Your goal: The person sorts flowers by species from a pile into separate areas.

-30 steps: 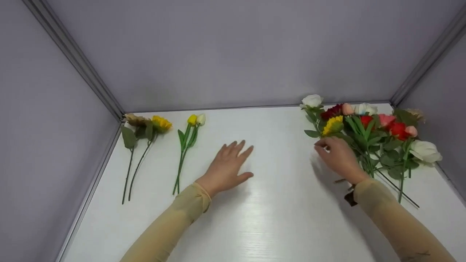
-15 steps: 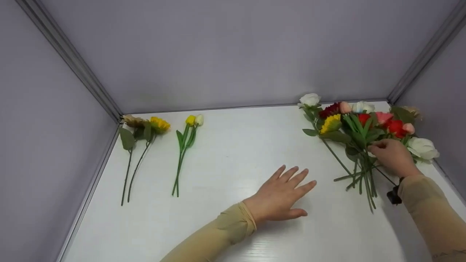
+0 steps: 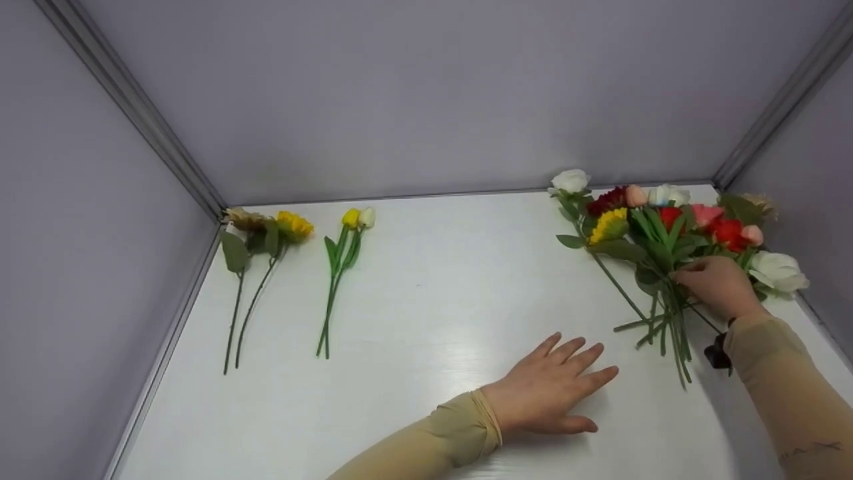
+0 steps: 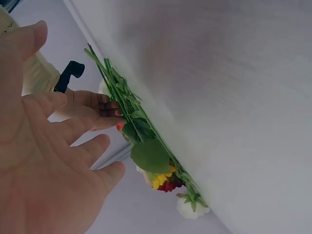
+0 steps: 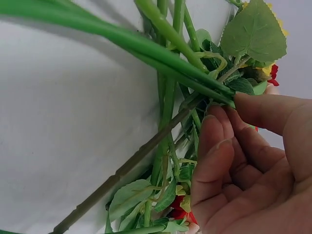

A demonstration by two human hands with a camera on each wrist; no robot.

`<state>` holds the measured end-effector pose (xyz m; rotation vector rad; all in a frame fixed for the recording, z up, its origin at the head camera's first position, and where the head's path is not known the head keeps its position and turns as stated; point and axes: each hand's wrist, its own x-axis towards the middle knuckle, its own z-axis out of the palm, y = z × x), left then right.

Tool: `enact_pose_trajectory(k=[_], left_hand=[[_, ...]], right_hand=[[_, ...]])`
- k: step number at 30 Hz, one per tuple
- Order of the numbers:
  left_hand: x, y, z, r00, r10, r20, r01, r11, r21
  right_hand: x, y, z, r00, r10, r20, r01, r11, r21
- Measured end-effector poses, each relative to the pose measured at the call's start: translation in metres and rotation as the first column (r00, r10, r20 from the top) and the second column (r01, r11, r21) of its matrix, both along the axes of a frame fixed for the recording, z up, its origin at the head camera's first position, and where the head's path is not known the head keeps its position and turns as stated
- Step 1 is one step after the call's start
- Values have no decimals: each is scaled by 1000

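Observation:
My left hand (image 3: 550,390) is spread flat over the white table (image 3: 426,300), holding nothing. At the right, my right hand (image 3: 720,287) is at a pile of mixed flowers. Thumb and fingers pinch a smooth green flower stem (image 5: 146,61), as the right wrist view shows. Other green stems and a brown stem (image 5: 126,165) cross beneath it. In the pile lie a yellow sunflower (image 3: 609,227), red roses (image 3: 728,235), a white rose (image 3: 778,273) by the wrist and another white rose (image 3: 570,181) at the back. The right hand covers part of the leaves.
Two tulips (image 3: 350,219), one yellow and one white, lie left of centre with stems crossing. Farther left are a yellow sunflower (image 3: 293,227) and a beige flower (image 3: 243,219). Grey panels (image 3: 426,100) wall the table at the back and sides.
My right hand has moved right, from beside the sunflower to the stems in the middle of the pile. The left hand has slid right and toward the near edge, fingers spread throughout.

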<state>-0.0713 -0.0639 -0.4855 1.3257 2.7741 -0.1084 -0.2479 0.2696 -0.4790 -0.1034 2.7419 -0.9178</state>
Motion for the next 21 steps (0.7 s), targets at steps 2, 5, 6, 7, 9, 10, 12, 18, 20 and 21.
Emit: enact_pose_trajectory(k=[2, 5, 6, 7, 9, 10, 12, 18, 20, 21], left_hand=[[1, 0, -1, 1000, 1, -4, -1, 1000, -4], [1, -1, -2, 1000, 2, -4, -2, 1000, 0], [1, -1, -2, 1000, 2, 0, -2, 1000, 2], [1, -1, -2, 1000, 2, -5, -2, 1000, 1], [1, -1, -3, 1000, -1, -12, 1, 1000, 2], [1, -2, -3, 1000, -2, -18, 2, 1000, 1], [0, -2, -4, 1000, 1, -25, -1, 1000, 0], [-2, -4, -4, 1000, 11, -11, -11, 1000, -6], [-3, -7, -4, 1000, 14, 3, -14, 1000, 7], [-4, -9, -4, 1000, 15, 10, -15, 1000, 19]], right_hand=[[-1, -1, -1, 1000, 5, 1, -5, 1000, -7], [-2, -2, -3, 1000, 6, -5, -6, 1000, -17], [-2, -2, -3, 1000, 1, -2, -1, 1000, -25], [-2, -3, -2, 1000, -5, -6, 5, 1000, -29], [0, -3, -1, 1000, -19, -18, 18, 999, -35], [1, -3, -1, 999, -28, -24, 27, 999, -37], [2, -2, 1, 999, -44, -27, 43, 998, -45], [5, 5, 10, 996, -68, -65, 67, 998, -20], [7, 8, 15, 992, -83, -95, 83, 997, -5], [8, 9, 18, 990, -91, -110, 91, 996, -6]])
